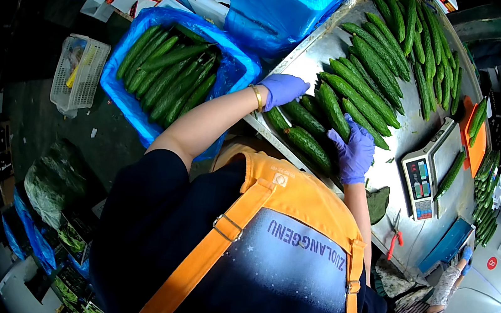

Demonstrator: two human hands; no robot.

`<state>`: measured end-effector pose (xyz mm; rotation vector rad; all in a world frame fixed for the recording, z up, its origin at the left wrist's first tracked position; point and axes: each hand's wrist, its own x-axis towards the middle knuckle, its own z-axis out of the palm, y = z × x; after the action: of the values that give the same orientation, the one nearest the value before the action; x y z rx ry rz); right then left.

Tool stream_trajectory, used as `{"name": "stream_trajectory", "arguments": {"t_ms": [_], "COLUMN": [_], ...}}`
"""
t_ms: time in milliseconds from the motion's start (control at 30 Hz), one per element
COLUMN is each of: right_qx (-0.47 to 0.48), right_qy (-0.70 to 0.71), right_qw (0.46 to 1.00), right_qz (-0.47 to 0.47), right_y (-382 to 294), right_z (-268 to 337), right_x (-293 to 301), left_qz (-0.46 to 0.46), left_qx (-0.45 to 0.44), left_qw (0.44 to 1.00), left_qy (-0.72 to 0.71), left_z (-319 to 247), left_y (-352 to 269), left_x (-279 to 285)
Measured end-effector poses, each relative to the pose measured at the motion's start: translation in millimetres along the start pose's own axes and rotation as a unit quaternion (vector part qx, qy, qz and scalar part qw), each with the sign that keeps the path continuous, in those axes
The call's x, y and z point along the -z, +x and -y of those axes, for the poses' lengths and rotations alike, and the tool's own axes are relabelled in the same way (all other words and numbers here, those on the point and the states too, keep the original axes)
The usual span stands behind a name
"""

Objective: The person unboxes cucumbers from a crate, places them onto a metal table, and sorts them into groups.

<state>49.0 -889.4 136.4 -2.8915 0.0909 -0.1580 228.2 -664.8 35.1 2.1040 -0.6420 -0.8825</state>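
My right hand (353, 152), in a purple glove, grips the near end of a green cucumber (333, 111), with thumb and fingers on either side of it. My left hand (284, 92), gloved alike, is at the table's left edge by the tips of the nearest cucumbers. Its fingers point right, and their undersides are hidden. Several more cucumbers (309, 148) lie on the metal table (307, 71) between and below my hands. Beyond the right hand, a slanting row of cucumbers (362, 100) is laid side by side.
Left of the table stands a blue-lined crate (113, 84) of cucumbers, with a larger blue-lined container (263, 20) behind. A digital scale (420, 176), red-handled scissors (394, 242) and an orange tray (477, 139) are to the right. Another person's gloved hand (467, 254) shows at lower right.
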Motion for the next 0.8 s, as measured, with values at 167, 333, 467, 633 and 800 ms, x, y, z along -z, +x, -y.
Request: {"name": "stream_trajectory", "arguments": {"t_ms": [167,333,467,633,800], "right_qx": [0.012,-0.016,0.008,0.095,0.144], "right_qy": [-0.012,-0.03,-0.111,-0.072,-0.075], "right_qw": [1.0,0.999,0.993,0.991,0.987], "right_qz": [-0.011,0.021,-0.04,-0.067,-0.023], "right_y": [-2.3,-3.9,-8.7,-37.6,-62.9], "right_z": [1.2,3.3,8.7,16.6,22.0], "right_x": [0.0,-3.0,-6.5,-8.6,-19.7], "left_qz": [-0.023,0.011,-0.13,-0.133,-0.081], "left_qx": [0.016,-0.036,-0.101,0.032,0.115], "left_qw": [0.983,0.992,0.953,0.941,0.908], "left_qy": [-0.181,0.124,0.253,-0.308,-0.395], "left_z": [-10.5,-32.9,-28.6,-4.6,-5.1], "left_y": [-54.1,-110.6,-120.6,-118.2,-135.2], "left_x": [8.7,-27.8,-66.9,-47.5,-11.2]}}
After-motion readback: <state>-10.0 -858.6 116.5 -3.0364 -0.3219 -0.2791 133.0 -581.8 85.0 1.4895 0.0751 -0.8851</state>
